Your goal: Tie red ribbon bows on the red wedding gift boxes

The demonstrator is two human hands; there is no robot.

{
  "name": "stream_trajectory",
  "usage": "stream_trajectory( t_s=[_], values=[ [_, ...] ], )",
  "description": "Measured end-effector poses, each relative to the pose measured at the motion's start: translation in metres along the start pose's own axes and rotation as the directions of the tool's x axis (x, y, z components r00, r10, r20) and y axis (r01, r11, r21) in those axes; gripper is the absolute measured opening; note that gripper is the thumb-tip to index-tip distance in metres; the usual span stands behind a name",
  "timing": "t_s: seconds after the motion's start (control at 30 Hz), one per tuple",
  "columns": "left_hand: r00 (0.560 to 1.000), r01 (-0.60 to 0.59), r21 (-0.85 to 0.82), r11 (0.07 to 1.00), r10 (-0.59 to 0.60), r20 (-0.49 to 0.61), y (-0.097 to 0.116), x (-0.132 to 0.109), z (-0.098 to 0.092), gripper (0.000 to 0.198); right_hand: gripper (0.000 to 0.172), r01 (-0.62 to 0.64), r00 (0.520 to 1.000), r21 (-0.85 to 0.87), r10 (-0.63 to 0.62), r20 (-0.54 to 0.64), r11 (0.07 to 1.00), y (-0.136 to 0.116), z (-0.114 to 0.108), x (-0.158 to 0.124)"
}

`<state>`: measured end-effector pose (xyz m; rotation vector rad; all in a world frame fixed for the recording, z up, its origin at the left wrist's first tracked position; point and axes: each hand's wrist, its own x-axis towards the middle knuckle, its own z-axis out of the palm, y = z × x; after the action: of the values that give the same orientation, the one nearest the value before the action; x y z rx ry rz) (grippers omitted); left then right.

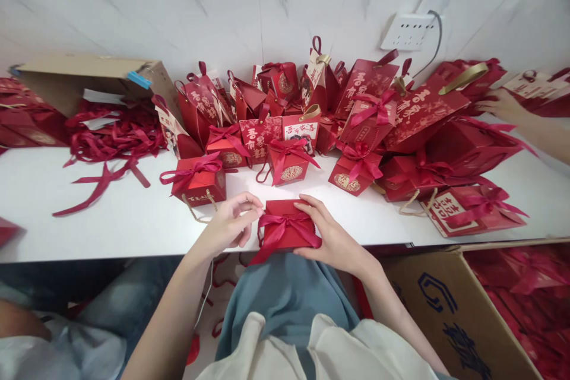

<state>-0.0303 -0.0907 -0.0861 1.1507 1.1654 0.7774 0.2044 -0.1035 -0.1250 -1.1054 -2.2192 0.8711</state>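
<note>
A red gift box (278, 236) with a crimson ribbon bow (285, 224) on top sits at the table's front edge, before my body. My right hand (324, 228) wraps round its right side, with fingers on the top and the thumb low at the front. Just left of the box is my left hand (238, 219), its fingers curled and the thumb and forefinger tips close together. Whether anything is pinched there I cannot make out. Close beyond the left hand stands another bowed red box (200, 181) with a twisted cord handle.
Many red gift boxes (291, 160) crowd the white table (133, 231) along the wall. Loose ribbons (116, 136) spill from a cardboard carton (57, 80) at left. Another person's hand (503, 107) reaches in at right. Below right is an open carton (445, 309) of red boxes.
</note>
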Motion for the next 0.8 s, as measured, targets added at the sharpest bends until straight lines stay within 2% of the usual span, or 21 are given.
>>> stream_trajectory(
  t_s=[0.17, 0.23, 0.3, 0.37, 0.47, 0.53, 0.63, 0.7, 0.77, 0.8],
  values=[
    [0.997, 0.071, 0.003, 0.997, -0.071, 0.002, -0.001, -0.004, -0.002, 0.032, 0.077, -0.01, 1.0, -0.004, 0.01, 0.003, 1.0, -0.001, 0.0, 0.0],
    [0.995, 0.03, -0.023, 0.999, -0.032, -0.091, -0.002, -0.004, -0.004, 0.034, 0.077, -0.015, 1.0, -0.005, 0.015, 0.008, 1.0, -0.001, 0.0, 0.0],
    [0.971, -0.046, -0.027, 0.999, 0.038, -0.238, -0.004, -0.004, -0.005, 0.032, 0.076, -0.012, 1.0, -0.004, 0.012, 0.007, 1.0, -0.001, 0.0, 0.0],
    [0.954, -0.049, 0.047, 0.998, 0.06, -0.293, -0.007, -0.003, -0.005, 0.029, 0.075, -0.008, 1.0, -0.003, 0.008, 0.006, 1.0, -0.001, -0.001, 0.0],
    [0.985, 0.052, 0.239, 0.97, -0.01, -0.175, -0.012, -0.002, -0.001, 0.033, 0.075, -0.009, 1.0, -0.002, 0.009, 0.008, 1.0, -0.001, 0.0, 0.0],
    [0.994, 0.037, 0.316, 0.948, -0.002, -0.112, -0.014, -0.003, 0.005, 0.033, 0.08, -0.022, 1.0, 0.002, 0.022, -0.002, 1.0, 0.0, 0.002, 0.0],
    [0.98, -0.059, 0.377, 0.924, 0.126, -0.157, -0.014, -0.009, 0.018, 0.025, 0.094, -0.055, 0.997, 0.022, 0.057, -0.06, 0.998, 0.003, 0.006, -0.001],
    [0.944, -0.121, 0.448, 0.886, 0.242, -0.224, -0.013, -0.015, 0.027, 0.021, 0.1, -0.045, 0.992, 0.031, 0.048, -0.113, 0.999, 0.003, 0.008, -0.003],
    [0.874, -0.229, 0.559, 0.797, 0.422, -0.243, -0.011, -0.023, 0.037, 0.016, 0.101, 0.007, 0.984, 0.013, -0.005, -0.177, 1.0, 0.0, 0.008, -0.005],
    [0.818, -0.303, 0.627, 0.718, 0.533, -0.216, -0.01, -0.027, 0.041, 0.013, 0.1, 0.039, 0.975, -0.007, -0.04, -0.219, 0.999, -0.002, 0.007, -0.006]
  ],
)
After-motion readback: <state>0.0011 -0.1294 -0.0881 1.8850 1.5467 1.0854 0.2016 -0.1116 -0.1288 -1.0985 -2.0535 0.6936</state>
